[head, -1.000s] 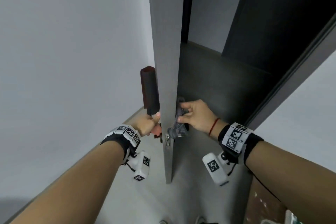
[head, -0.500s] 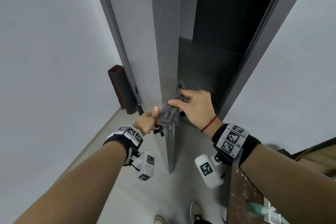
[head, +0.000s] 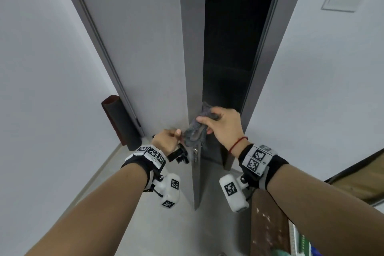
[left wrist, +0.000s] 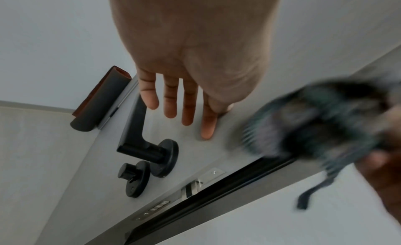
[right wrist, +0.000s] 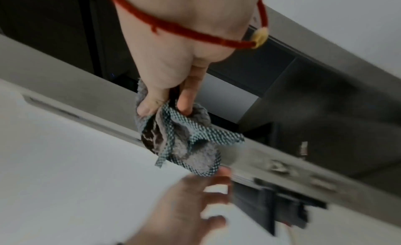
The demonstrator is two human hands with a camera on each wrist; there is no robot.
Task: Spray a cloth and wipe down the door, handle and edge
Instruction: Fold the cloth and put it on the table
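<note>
The right hand (head: 223,125) bunches the grey checked cloth (head: 195,131) between thumb and curled fingers (right wrist: 184,101), and the wad sits against the narrow edge (head: 192,58) of the half-open grey door (head: 135,48), just beyond the fingertips and above the metal latch plate (left wrist: 190,187). In the right wrist view, loose corners of the cloth splay out past the thumb, lying over the seam where the door's face meets its edge. A red string bracelet (right wrist: 195,31) circles that wrist. The left hand (head: 166,141) lies on the door's face beside the cloth; the left wrist view shows its fingers (left wrist: 188,101) straight and slightly spread, grasping nothing, with the index fingertip touching the panel. The black lever handle (left wrist: 139,137) stands below the little-finger side of that hand, apart from it, with a round black turn knob (left wrist: 133,176) just under its rose. Farther beyond the left fingertips, a dark roll with a reddish inside (head: 119,120) leans in the corner where the white wall meets the door frame. The doorway past the right hand is dark.
</note>
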